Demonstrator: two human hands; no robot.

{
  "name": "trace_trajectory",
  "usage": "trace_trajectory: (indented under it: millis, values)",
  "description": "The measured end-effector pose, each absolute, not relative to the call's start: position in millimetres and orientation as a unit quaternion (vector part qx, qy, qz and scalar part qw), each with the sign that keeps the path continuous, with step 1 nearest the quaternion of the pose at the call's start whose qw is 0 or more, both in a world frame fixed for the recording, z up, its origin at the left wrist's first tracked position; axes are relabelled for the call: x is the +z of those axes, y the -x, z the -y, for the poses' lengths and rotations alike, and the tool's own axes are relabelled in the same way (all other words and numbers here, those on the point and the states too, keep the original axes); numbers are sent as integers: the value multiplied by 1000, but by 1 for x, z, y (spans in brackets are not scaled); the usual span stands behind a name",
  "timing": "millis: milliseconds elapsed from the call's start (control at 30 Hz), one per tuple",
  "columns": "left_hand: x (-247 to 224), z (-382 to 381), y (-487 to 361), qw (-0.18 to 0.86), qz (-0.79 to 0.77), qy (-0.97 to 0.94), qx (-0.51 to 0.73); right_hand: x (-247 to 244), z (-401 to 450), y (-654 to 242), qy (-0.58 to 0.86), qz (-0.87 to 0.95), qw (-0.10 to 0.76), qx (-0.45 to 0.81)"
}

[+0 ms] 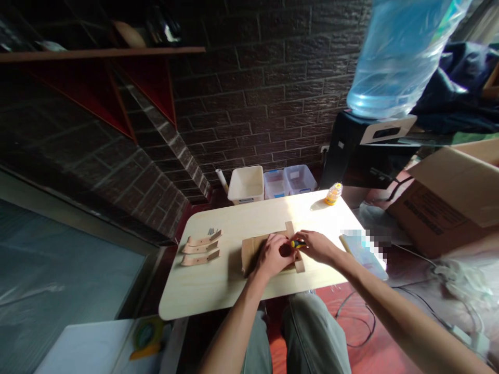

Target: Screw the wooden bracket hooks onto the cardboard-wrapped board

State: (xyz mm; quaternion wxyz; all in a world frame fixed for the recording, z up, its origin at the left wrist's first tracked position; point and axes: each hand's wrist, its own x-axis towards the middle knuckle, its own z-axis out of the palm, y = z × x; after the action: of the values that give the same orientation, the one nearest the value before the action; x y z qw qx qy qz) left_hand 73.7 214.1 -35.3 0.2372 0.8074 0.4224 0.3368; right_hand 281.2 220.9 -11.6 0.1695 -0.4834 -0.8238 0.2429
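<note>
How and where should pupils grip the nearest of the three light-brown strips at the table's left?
Probably around the middle of the nearest strip, pinched across its width by the left hand, coming from the person's side. It is long and narrow, bent toward its right end, and the other two strips lie just beyond it.

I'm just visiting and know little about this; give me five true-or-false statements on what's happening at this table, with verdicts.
1. The right hand holds a yellow-and-black handle. True.
2. The left hand is up on the shelf. False: it is on the brown piece on the table.
3. Three tan strips lie on the table, left of both hands. True.
4. The yellow-and-clear bottle is on the floor. False: it stands near the table's far edge.
5. A blue water jug stands above the black dispenser. True.
</note>
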Motion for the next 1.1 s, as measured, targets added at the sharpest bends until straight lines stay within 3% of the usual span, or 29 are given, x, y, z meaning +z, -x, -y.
trace_trajectory:
  millis: [533, 1100]
  values:
    - [-44, -211, -59, 247, -414, -804, 348, 5, -206, -257, 462, 879, 11, 112]
    - [-43, -212, -57, 268, -420, -777, 385, -8, -205, -264, 466, 873, 86, 119]
